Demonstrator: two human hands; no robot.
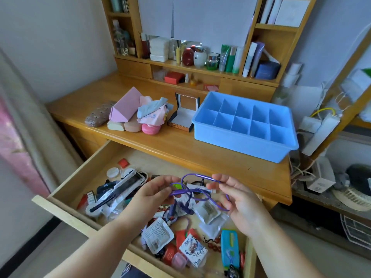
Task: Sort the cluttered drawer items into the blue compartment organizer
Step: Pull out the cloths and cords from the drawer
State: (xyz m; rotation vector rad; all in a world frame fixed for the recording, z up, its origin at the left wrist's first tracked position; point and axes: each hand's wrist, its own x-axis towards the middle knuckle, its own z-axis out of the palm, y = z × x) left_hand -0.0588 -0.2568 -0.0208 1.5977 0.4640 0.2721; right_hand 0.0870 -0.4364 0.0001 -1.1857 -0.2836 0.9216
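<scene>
A purple cable (197, 176) is held up over the open wooden drawer (66, 209). My left hand (154, 192) pinches one part of it near a small green tag. My right hand (236, 194) pinches the other part, with a loop hanging round its fingers. More of the cable dangles into the drawer's clutter of sachets, packets and beads. The blue compartment organizer (244, 144) stands on the desk at the right, and its visible cells hold nothing.
On the desk left of the organizer lie a pink triangular case (125, 106), a patterned pouch (98, 115), cloths (152, 112) and an open small box (183, 115). Shelves with bottles and jars rise behind. Cables and a power strip (319, 127) crowd the right side.
</scene>
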